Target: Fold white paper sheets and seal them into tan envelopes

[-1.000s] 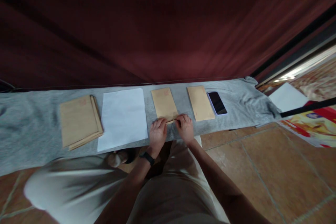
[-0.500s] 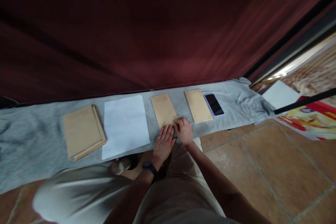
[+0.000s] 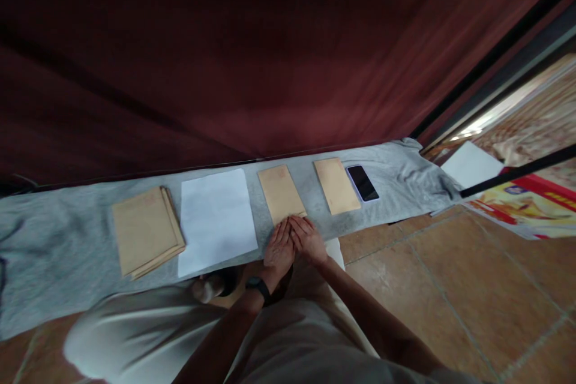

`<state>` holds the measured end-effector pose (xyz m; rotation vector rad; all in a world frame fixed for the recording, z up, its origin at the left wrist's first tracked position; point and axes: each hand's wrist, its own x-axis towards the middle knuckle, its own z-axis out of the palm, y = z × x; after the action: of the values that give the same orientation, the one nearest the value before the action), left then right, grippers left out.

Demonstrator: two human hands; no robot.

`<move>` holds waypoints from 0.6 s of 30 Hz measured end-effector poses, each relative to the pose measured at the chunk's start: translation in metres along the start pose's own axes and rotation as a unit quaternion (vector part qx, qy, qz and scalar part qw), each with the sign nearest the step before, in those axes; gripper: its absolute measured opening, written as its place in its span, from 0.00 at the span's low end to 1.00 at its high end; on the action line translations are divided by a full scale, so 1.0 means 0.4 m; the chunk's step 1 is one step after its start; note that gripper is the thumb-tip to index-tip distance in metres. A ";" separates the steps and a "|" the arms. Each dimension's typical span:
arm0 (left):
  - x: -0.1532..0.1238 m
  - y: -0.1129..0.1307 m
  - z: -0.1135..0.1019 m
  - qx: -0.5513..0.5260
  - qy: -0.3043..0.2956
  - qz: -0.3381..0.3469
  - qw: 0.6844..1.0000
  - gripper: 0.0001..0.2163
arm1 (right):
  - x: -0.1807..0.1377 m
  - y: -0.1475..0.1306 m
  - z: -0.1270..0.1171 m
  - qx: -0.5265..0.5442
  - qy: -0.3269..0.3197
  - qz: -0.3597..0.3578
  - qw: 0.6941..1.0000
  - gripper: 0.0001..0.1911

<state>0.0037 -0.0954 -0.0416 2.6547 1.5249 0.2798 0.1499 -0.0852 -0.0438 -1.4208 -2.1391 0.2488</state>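
A brown envelope lies on the grey cloth straight ahead of me. My left hand and my right hand rest side by side at its near end, fingers stretched flat and fingertips touching its edge. Neither hand holds anything. A black band sits on my left wrist. A second brown envelope lies to the right. Left of the hands is a white sheet, and beyond it a stack of brown envelopes.
A dark phone lies beside the right envelope. A dark red curtain hangs behind the cloth. Brown floor tiles spread to the right, with a white sheet and a colourful printed sheet beyond a black bar.
Both hands have flattened out and slid toward me to the envelope's near edge. The right hand's curled fingers have straightened. The view has shifted slightly.
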 end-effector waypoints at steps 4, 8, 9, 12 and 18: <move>0.000 -0.003 0.015 0.014 0.022 0.009 1.000 0.26 | -0.005 -0.003 0.002 -0.027 -0.031 0.000 0.999 0.24; 0.003 -0.003 0.021 0.015 0.025 0.012 0.999 0.26 | -0.005 0.005 0.003 -0.042 -0.033 0.002 0.999 0.25; 0.004 -0.003 0.020 0.012 0.025 0.011 1.000 0.26 | -0.005 0.007 0.002 -0.044 -0.031 0.007 0.999 0.25; 0.005 -0.001 0.012 0.001 0.030 0.001 1.000 0.25 | -0.006 0.015 -0.004 -0.050 -0.028 0.020 0.998 0.25; 0.005 0.008 -0.013 -0.012 0.040 -0.010 0.999 0.25 | -0.009 0.030 -0.018 -0.064 -0.035 0.011 0.997 0.25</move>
<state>0.0065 -0.0954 -0.0359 2.6396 1.5596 0.4056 0.1642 -0.0845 -0.0444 -1.5293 -2.2307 0.1750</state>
